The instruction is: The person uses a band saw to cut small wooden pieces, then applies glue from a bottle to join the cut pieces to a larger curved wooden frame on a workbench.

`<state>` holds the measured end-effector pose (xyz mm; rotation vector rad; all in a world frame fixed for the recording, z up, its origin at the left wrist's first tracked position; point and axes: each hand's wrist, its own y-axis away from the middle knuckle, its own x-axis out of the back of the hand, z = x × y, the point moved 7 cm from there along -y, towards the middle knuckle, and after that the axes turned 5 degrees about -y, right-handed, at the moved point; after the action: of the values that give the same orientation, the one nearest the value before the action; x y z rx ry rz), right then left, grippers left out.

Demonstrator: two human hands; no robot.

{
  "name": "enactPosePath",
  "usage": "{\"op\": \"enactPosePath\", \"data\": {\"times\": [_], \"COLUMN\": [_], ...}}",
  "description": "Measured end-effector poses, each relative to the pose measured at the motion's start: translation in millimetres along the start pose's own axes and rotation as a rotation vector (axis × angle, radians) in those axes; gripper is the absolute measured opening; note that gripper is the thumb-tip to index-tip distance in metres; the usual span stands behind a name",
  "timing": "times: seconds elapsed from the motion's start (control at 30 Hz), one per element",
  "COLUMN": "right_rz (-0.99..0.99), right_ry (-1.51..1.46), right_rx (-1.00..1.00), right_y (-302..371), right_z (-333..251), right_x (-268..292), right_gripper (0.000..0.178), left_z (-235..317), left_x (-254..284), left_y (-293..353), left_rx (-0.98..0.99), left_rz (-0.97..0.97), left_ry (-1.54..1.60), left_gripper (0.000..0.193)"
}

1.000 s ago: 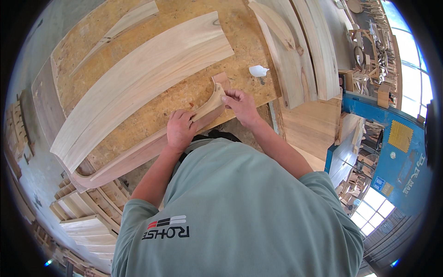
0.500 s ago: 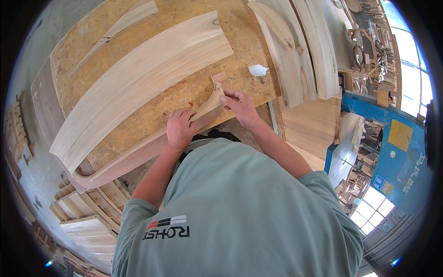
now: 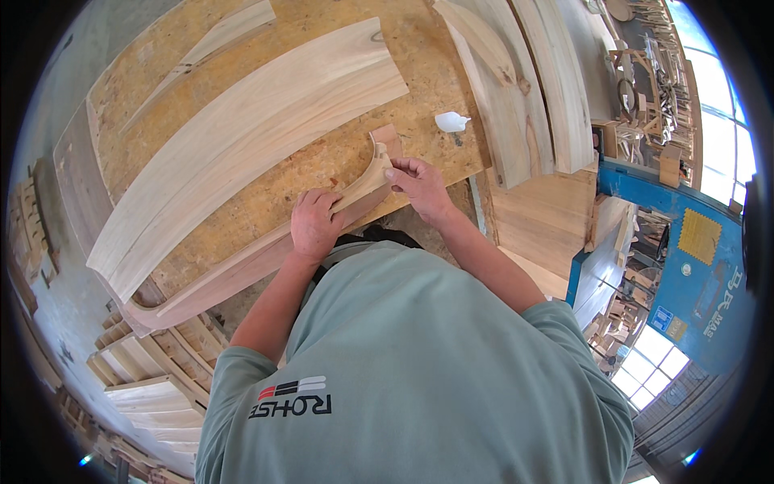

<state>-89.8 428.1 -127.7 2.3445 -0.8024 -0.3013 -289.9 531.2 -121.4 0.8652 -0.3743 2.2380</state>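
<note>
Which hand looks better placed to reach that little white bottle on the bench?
Probably the right hand: it holds the curved wooden piece at the end nearest the white bottle. The left hand lies farther away.

— Where does the moulding (image 3: 367, 181) sit?
— On the bench (image 3: 242, 202), at its near edge, atop a long rail (image 3: 242, 270) that runs off to the left; the left hand (image 3: 313, 226) rests on its near end; the right hand (image 3: 419, 184) grips its far end, just right of it.
— And behind?
— A wide curved board (image 3: 242, 137) lies across the bench; a thinner strip (image 3: 205, 44) beyond it; a bottle (image 3: 451, 122) behind the right hand; more boards (image 3: 524, 89) to the right.
</note>
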Motion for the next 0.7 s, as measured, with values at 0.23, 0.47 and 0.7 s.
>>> {"op": "enactPosePath", "data": {"times": [0.23, 0.47, 0.7], "right_rz": [0.0, 0.002, -0.012], "right_ry": [-0.025, -0.011, -0.022], "right_rx": [-0.007, -0.023, -0.008], "right_y": [1.2, 2.0, 0.1], "right_z": [2.0, 0.5, 5.6], "right_x": [0.5, -1.1, 0.2], "right_gripper": [0.033, 0.034, 0.035], "left_z": [-0.4, -2.4, -0.8], "left_x": [-1.5, -1.6, -0.1], "left_y": [-1.3, -1.6, -2.2], "left_rx": [0.055, 0.017, 0.008], "left_rz": [-0.031, -0.003, -0.014], "left_ry": [0.008, 0.0, -0.002], "left_gripper": [0.023, 0.022, 0.023]}}
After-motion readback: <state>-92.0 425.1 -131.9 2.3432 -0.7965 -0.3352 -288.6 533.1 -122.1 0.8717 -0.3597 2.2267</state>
